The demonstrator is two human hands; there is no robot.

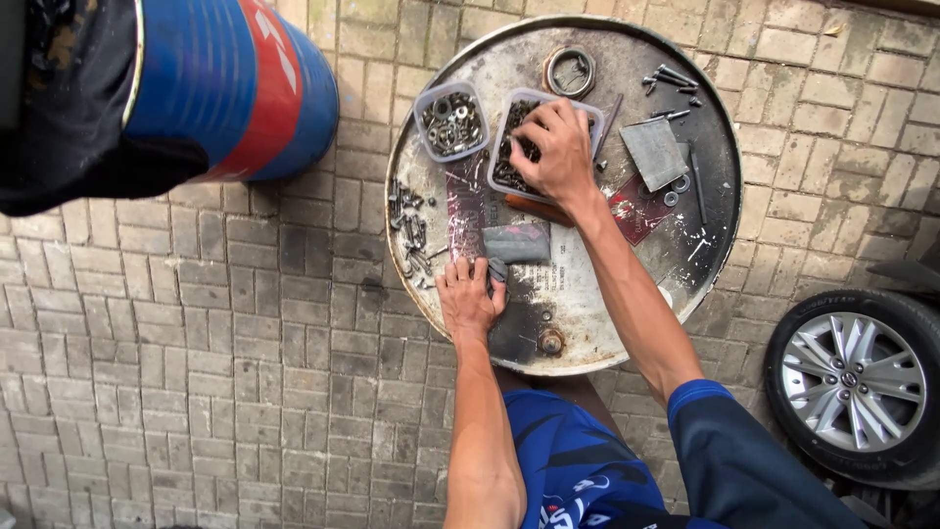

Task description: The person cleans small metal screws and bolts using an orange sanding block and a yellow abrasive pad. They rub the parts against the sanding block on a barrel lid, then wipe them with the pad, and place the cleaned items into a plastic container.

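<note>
Two bare hands, left hand, right hand, two plastic tubs, two drums, grey drum top, blue drum, one car wheel

Both forearms bare, left hand and right hand ungloved, no rings or watch seen. Right upper arm in dark navy short sleeve with bright blue cuff. Beside the sleeve, blue shorts with pale, possibly printed, pattern.

Head camera — straight down (fairly high).
</note>
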